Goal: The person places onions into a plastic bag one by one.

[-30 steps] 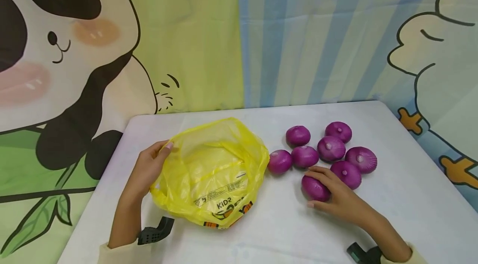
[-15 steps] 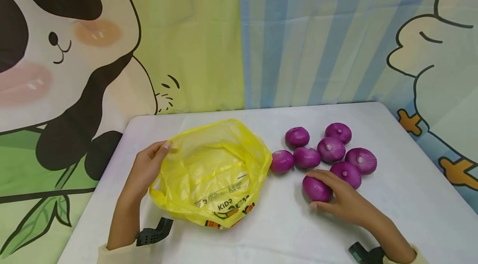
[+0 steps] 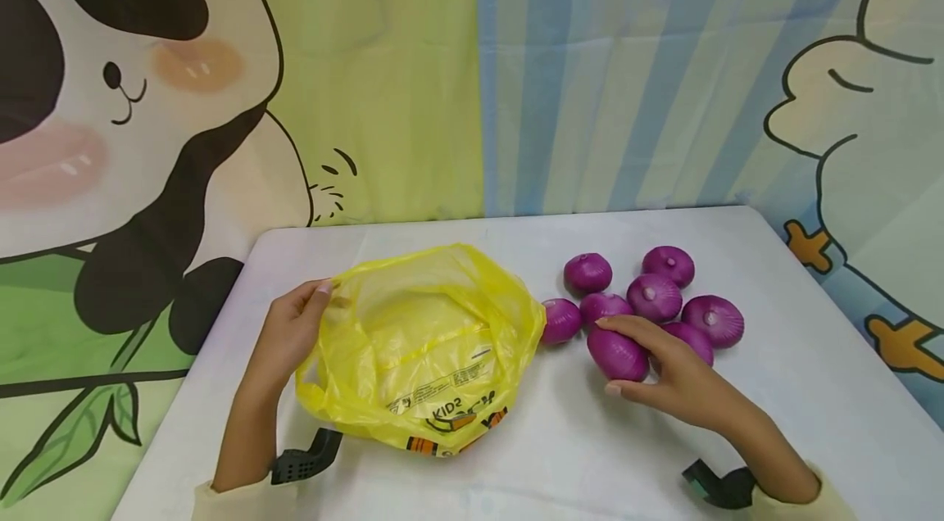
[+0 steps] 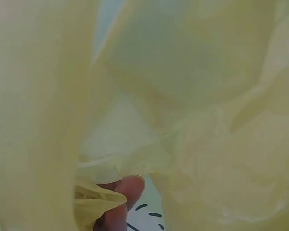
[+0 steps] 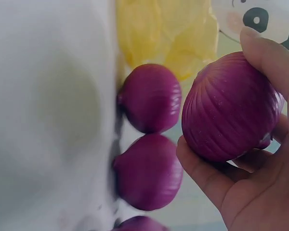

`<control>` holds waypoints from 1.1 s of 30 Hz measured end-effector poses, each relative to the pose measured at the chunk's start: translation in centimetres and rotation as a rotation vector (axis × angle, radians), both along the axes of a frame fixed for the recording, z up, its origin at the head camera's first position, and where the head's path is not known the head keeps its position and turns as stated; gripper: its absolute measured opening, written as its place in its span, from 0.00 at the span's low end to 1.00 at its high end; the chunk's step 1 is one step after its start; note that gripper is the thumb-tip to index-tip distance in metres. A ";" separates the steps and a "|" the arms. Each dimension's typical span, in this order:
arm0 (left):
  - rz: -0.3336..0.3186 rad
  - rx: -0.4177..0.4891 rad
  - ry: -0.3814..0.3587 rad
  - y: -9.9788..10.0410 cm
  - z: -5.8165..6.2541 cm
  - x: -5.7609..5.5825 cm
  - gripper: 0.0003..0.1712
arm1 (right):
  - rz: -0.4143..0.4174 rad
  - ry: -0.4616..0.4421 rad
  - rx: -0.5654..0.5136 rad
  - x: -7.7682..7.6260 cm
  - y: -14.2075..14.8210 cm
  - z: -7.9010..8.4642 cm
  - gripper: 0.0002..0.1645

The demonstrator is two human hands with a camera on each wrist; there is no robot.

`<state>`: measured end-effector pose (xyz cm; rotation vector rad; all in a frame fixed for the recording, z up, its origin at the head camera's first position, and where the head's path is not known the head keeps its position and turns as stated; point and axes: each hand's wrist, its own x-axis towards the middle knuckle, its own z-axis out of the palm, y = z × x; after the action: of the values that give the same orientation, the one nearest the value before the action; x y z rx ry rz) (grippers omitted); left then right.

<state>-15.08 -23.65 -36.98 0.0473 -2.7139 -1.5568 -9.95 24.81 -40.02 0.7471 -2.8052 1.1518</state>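
A yellow plastic bag (image 3: 435,349) printed with "KIDS" lies with its mouth spread toward me. My left hand (image 3: 293,328) pinches the bag's left rim; in the left wrist view the film covers most of the picture and a fingertip (image 4: 131,187) shows at a fold. My right hand (image 3: 682,378) grips a purple onion (image 3: 618,355) between thumb and fingers. In the right wrist view this onion (image 5: 231,108) shows its ribbed side, raised off the white tabletop. Nearest to it, another onion (image 3: 562,320) sits against the bag's right edge.
Several more onions stand behind and right of my right hand, among them a back one (image 3: 587,272), a far one (image 3: 668,265) and a right one (image 3: 713,320). The white table (image 3: 516,472) ends at a printed curtain (image 3: 575,79) behind.
My right hand has lifted the onion up off the table and slightly left. The bag's right edge has shifted a little right, overlapping the nearest onion more.
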 end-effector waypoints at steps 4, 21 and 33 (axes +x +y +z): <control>-0.006 -0.020 -0.005 0.0 0.1 0.0 0.35 | 0.038 0.021 -0.045 -0.6 -0.7 0.7 0.43; -0.013 -0.051 -0.026 -0.1 0.1 0.3 0.35 | 0.158 -0.117 -0.305 -3.5 -4.9 3.6 0.41; -0.018 -0.040 -0.025 0.4 -0.2 0.0 0.35 | 0.264 -0.188 -0.420 -6.3 -10.1 5.0 0.39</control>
<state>-15.06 -23.28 -37.14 0.0427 -2.7710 -1.5156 -16.28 14.70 -34.98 1.0285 -2.5050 1.8645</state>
